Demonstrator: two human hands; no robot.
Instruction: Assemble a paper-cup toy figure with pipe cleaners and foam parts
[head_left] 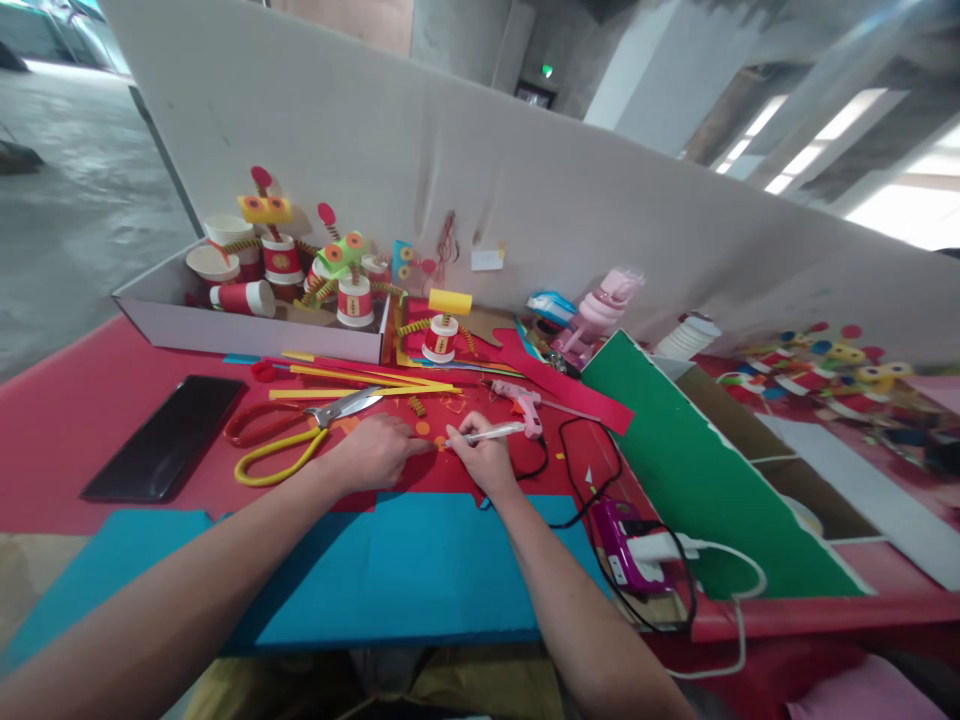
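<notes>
My right hand [484, 460] grips a white pen [499, 432], its tip down at a small orange paper circle [440, 443] on the red table. From the left, my left hand [379, 452] reaches in with its index finger stretched out to the edge of that circle. Its other fingers are partly curled, and I see nothing held in them. Another orange circle [422, 428] lies just beyond the fingertip. Close behind the hands are a small coiled paper strip [417, 406] and a pink glue gun [519, 396]. Scissors [300, 435] with red and yellow handles lie beside my left hand.
A black phone [165, 440] lies at left. Yellow paper strips [360, 378] and a paper-cup figure [440, 340] stand behind. A white box [255, 328] holds several cups and figures. At right are a purple power strip [630, 550], cables and a green panel [697, 480].
</notes>
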